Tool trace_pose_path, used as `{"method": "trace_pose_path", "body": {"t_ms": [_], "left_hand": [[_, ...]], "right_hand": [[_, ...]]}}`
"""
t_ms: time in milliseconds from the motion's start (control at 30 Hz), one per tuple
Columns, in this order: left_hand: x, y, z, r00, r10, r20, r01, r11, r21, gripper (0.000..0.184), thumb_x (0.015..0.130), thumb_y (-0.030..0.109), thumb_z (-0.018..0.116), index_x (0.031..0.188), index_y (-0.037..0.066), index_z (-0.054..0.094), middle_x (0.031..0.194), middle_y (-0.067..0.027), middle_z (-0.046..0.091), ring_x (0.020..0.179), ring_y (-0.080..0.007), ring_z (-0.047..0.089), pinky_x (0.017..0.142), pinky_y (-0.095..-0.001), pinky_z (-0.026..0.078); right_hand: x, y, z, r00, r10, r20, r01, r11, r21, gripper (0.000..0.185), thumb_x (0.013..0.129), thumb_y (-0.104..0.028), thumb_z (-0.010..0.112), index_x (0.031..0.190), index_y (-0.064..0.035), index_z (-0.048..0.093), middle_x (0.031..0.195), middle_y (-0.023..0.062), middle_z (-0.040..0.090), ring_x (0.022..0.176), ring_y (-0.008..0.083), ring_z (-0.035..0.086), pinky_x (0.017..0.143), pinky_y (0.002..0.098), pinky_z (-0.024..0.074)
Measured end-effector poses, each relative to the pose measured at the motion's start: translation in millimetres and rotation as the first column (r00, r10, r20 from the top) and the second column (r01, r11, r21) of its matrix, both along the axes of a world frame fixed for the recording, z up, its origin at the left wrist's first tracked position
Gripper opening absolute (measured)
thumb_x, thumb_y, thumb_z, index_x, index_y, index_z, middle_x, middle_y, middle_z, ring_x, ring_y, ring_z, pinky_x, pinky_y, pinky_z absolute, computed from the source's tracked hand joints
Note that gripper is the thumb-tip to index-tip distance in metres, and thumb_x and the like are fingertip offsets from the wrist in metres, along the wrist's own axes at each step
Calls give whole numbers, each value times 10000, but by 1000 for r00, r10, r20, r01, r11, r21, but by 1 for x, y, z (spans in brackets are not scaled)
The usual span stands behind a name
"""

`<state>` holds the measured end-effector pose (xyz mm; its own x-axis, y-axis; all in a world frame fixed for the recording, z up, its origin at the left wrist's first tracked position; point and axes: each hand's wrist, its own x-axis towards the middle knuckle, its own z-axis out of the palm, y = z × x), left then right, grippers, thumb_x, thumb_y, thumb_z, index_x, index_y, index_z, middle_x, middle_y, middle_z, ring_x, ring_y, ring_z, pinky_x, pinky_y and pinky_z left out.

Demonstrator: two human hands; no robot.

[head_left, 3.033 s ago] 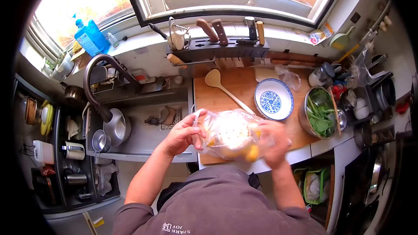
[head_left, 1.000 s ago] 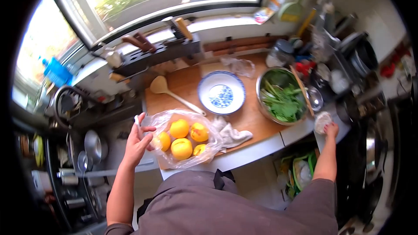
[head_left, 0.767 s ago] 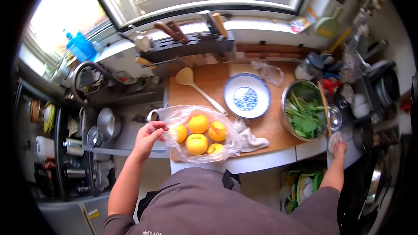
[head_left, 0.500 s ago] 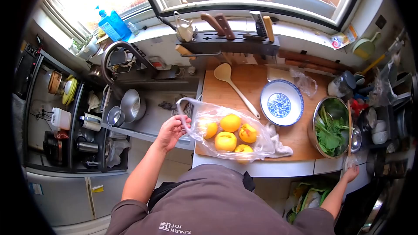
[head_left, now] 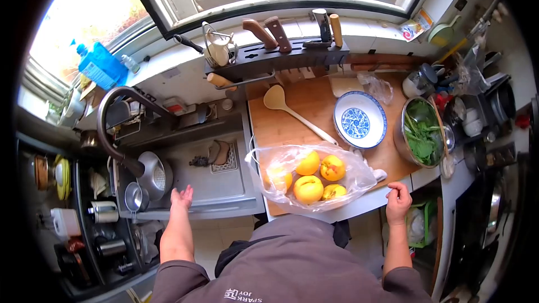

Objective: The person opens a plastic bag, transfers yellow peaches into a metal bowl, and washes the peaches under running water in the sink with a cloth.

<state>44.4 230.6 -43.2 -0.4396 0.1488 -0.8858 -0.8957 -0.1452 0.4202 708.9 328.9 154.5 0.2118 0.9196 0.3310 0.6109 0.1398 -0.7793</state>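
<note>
wooden board (head_left: 316, 98) | fruit bag (head_left: 360, 175) | ladle (head_left: 289, 110) | patterned bowl (head_left: 357, 123) | white cloth (head_left: 379, 175)

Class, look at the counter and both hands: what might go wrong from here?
1. The bag of yellow fruit lies close to the front edge of the counter, and neither the left hand nor the right hand touches it; a bump might send it over.
2. The spoon reaches almost to the bag, so dragging the bag back could knock it.
</note>
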Motion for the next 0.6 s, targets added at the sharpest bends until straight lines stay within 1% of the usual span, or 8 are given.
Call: {"method": "trace_pose_path", "body": {"t_ms": [67, 167, 267, 333, 467, 500, 533, 600], "left_hand": [[-30, -4, -16, 990, 121, 75, -122, 992, 16, 675, 900, 398, 455, 1370, 33, 135, 1229, -195, 441, 975, -342, 585, 837, -469, 489], [-68, -11, -44, 988, 104, 118, -103, 995, -18, 742, 881, 421, 486, 1407, 108, 67, 1307, -138, 370, 939, -322, 606, 808, -449, 507], [-94, -8, -65, 983, 177, 50, -173, 982, -80, 628, 916, 370, 438, 1389, 105, 122, 1297, -112, 377, 940, -326, 604, 810, -464, 512], [-116, -13, -88, 989, 144, 38, -146, 988, 55, 539, 936, 348, 391, 1364, 103, 174, 1277, -107, 391, 925, -318, 609, 800, -464, 523], [-161, -12, -116, 981, 126, 146, -131, 991, 22, 456, 937, 307, 374, 1319, 97, 240, 1272, -89, 387, 922, -323, 607, 801, -491, 516], [-151, -4, -100, 982, 184, 31, -181, 980, -78, 452, 929, 307, 384, 1304, 90, 256, 1268, -80, 373, 899, -322, 615, 788, -495, 520], [-149, -4, -92, 973, 228, -37, -230, 971, -70, 475, 919, 311, 404, 1311, 92, 248, 1261, -69, 354, 883, -317, 622, 771, -489, 529], [-158, -7, -88, 967, 254, 4, -254, 966, 49, 451, 912, 290, 418, 1281, 75, 271, 1212, -80, 394, 888, -316, 621, 775, -496, 528]], "right_hand": [[-7, -14, -1, 998, -6, 64, 8, 999, -32, 135, 792, 28, 446, 813, -13, 573, 726, 59, 594, 515, 119, 537, 496, 245, 432], [-14, -23, -2, 994, -112, 2, 112, 991, -76, 132, 780, 37, 451, 802, -9, 573, 710, 68, 580, 528, 119, 535, 505, 241, 427], [-35, -22, 10, 994, -99, 54, 100, 995, -14, 136, 776, 45, 450, 802, -8, 573, 701, 65, 573, 542, 120, 536, 513, 241, 427], [-56, -18, 24, 994, -79, 72, 80, 997, -13, 138, 765, 61, 467, 803, -13, 577, 710, 67, 575, 546, 126, 533, 523, 248, 431], [-72, -13, 32, 985, -64, 161, 65, 998, 2, 124, 750, 56, 486, 796, -12, 580, 720, 74, 584, 552, 138, 534, 526, 253, 429], [-72, -16, 31, 977, -27, 213, 27, 1000, -1, 119, 745, 53, 492, 793, -11, 580, 724, 78, 587, 556, 146, 535, 527, 255, 428], [-72, -18, 31, 975, -34, 219, 37, 999, -9, 119, 745, 53, 492, 793, -11, 580, 724, 78, 587, 556, 146, 535, 527, 255, 428], [-72, -18, 32, 977, -30, 213, 41, 998, -46, 109, 740, 45, 503, 789, -12, 582, 731, 87, 592, 563, 165, 538, 530, 260, 427]]}}
